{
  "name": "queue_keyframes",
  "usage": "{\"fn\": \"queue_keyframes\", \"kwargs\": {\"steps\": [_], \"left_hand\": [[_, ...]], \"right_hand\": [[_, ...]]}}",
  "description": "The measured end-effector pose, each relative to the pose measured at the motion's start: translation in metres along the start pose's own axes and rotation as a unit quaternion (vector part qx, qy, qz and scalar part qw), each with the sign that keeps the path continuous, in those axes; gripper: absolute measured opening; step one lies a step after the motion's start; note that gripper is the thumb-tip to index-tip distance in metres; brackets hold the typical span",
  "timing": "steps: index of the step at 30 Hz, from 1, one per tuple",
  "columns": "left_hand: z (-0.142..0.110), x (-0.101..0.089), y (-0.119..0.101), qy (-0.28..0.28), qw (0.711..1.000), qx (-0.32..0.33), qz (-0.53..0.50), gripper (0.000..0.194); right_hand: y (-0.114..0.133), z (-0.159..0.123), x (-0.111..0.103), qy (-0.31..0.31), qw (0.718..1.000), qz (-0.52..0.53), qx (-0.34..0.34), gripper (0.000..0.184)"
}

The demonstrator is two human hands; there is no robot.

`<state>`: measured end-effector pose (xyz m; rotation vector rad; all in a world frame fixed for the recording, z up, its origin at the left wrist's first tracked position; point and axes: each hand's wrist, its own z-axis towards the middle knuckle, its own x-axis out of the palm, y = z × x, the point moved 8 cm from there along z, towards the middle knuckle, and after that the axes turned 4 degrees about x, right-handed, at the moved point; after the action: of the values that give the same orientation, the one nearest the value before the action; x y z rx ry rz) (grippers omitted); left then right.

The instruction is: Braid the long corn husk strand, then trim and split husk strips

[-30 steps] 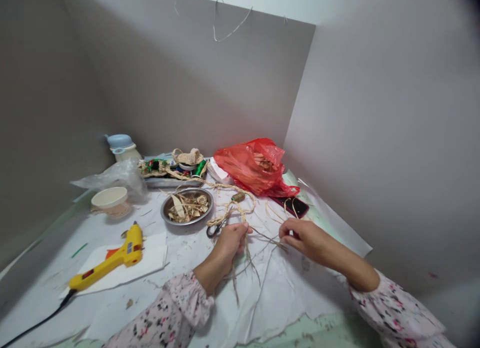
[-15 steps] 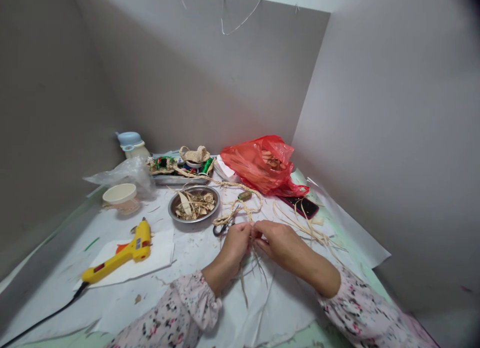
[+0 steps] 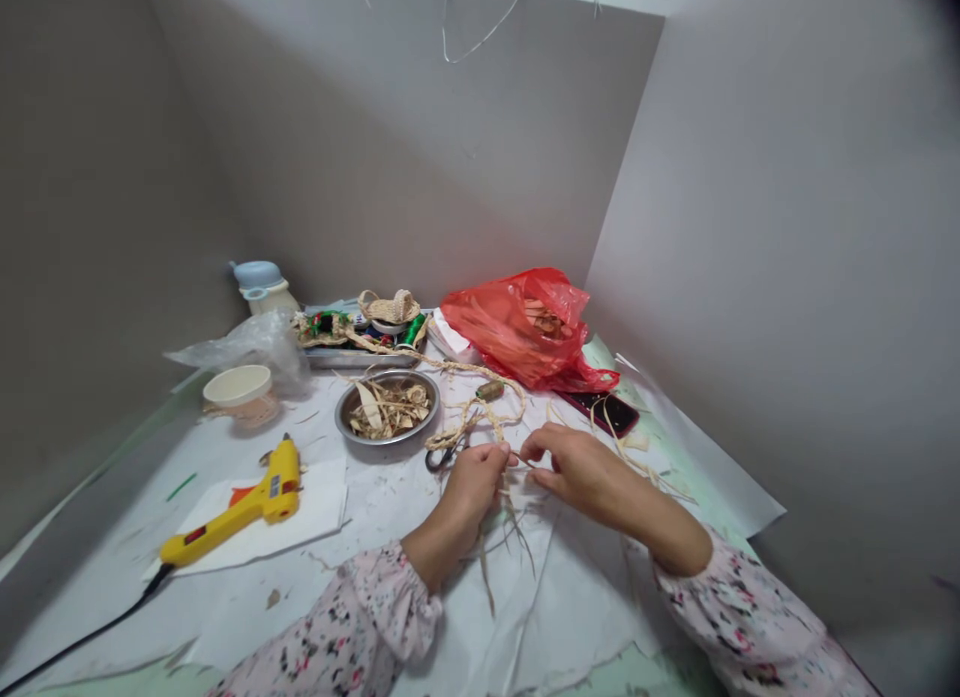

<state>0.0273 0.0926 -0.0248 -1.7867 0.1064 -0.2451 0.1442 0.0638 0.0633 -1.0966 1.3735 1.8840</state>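
Note:
My left hand is closed, thumb and finger pinching the near end of a straw braid. Below that pinch, loose straw strands hang down over the white paper. Just to the right, my right hand has thumb and fingertips closed on a thin straw strand that runs across from the left hand. Beyond the hands, the braid curls past a small greenish-brown spool and stretches back toward the tray. Dark-handled scissors lie beside the left hand, partly under the braid.
A metal bowl holds straw scraps. On the left lie a yellow glue gun and a paper cup. Behind are a metal tray of craft pieces and a red plastic bag. A phone and loose straw lie right.
My right hand has moved a little to the right, away from the left, drawing a strand out between them. The left hand stays almost in place.

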Motion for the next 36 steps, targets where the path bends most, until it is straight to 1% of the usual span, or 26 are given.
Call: {"fn": "queue_keyframes", "kwargs": {"steps": [3, 6, 8, 13, 16, 19, 23, 25, 26, 27, 28, 29, 30, 31, 33, 34, 35, 36], "left_hand": [[0.0, 0.001, -0.001, 0.005, 1.0, 0.001, 0.007, 0.032], [0.0, 0.001, -0.001, 0.007, 1.0, -0.004, -0.001, 0.032], [0.0, 0.002, -0.001, 0.008, 1.0, -0.002, -0.006, 0.031], [-0.001, 0.003, -0.002, 0.011, 1.0, 0.002, -0.018, 0.03], [-0.002, 0.003, -0.003, 0.01, 1.0, 0.005, -0.013, 0.03], [-0.002, 0.003, -0.005, 0.008, 1.0, 0.01, 0.002, 0.029], [-0.001, 0.003, -0.004, 0.014, 1.0, 0.011, 0.007, 0.031], [0.0, 0.004, -0.003, 0.017, 1.0, 0.009, -0.002, 0.031], [0.0, 0.004, -0.003, 0.018, 1.0, 0.007, -0.012, 0.031], [0.001, 0.004, -0.002, 0.02, 0.999, 0.006, -0.024, 0.031], [0.001, 0.005, -0.002, 0.022, 0.999, 0.005, -0.036, 0.031], [0.001, 0.005, -0.002, 0.025, 0.999, 0.005, -0.044, 0.03], [0.001, 0.005, -0.002, 0.025, 0.998, 0.007, -0.048, 0.03], [0.002, 0.005, -0.002, 0.024, 0.999, 0.01, -0.047, 0.03], [0.001, 0.004, -0.003, 0.025, 0.999, 0.016, -0.038, 0.031], [0.001, 0.004, -0.003, 0.027, 0.999, 0.017, -0.036, 0.03], [0.001, 0.004, -0.003, 0.028, 0.999, 0.018, -0.035, 0.03], [0.001, 0.004, -0.003, 0.03, 0.999, 0.017, -0.036, 0.03]], "right_hand": [[-0.01, 0.0, -0.005, 0.02, 0.999, -0.028, 0.029, 0.018], [-0.006, -0.002, 0.003, 0.053, 0.997, -0.041, 0.046, 0.018], [-0.001, -0.003, 0.01, 0.064, 0.995, -0.05, 0.052, 0.017], [0.008, -0.003, 0.013, 0.043, 0.996, -0.077, 0.026, 0.02], [0.008, -0.005, 0.015, 0.063, 0.996, -0.063, 0.02, 0.02], [0.01, -0.007, 0.022, 0.084, 0.995, -0.054, 0.017, 0.02], [0.01, -0.008, 0.03, 0.089, 0.994, -0.062, 0.01, 0.018], [0.01, -0.007, 0.028, 0.087, 0.995, -0.058, -0.006, 0.016], [0.012, -0.006, 0.023, 0.074, 0.996, -0.048, -0.017, 0.014], [0.014, -0.006, 0.013, 0.046, 0.998, -0.032, -0.032, 0.013], [0.017, -0.005, 0.0, 0.001, 0.999, -0.013, -0.047, 0.013], [0.019, -0.006, -0.018, -0.061, 0.996, 0.008, -0.06, 0.013], [0.022, -0.009, -0.037, -0.137, 0.988, 0.024, -0.07, 0.014], [0.023, -0.015, -0.057, -0.216, 0.973, 0.035, -0.072, 0.015], [0.022, -0.031, -0.089, -0.36, 0.931, 0.04, -0.054, 0.015], [0.022, -0.039, -0.1, -0.411, 0.91, 0.038, -0.036, 0.015], [0.02, -0.046, -0.107, -0.447, 0.894, 0.039, -0.013, 0.015], [0.018, -0.049, -0.11, -0.457, 0.888, 0.047, 0.011, 0.016]]}}
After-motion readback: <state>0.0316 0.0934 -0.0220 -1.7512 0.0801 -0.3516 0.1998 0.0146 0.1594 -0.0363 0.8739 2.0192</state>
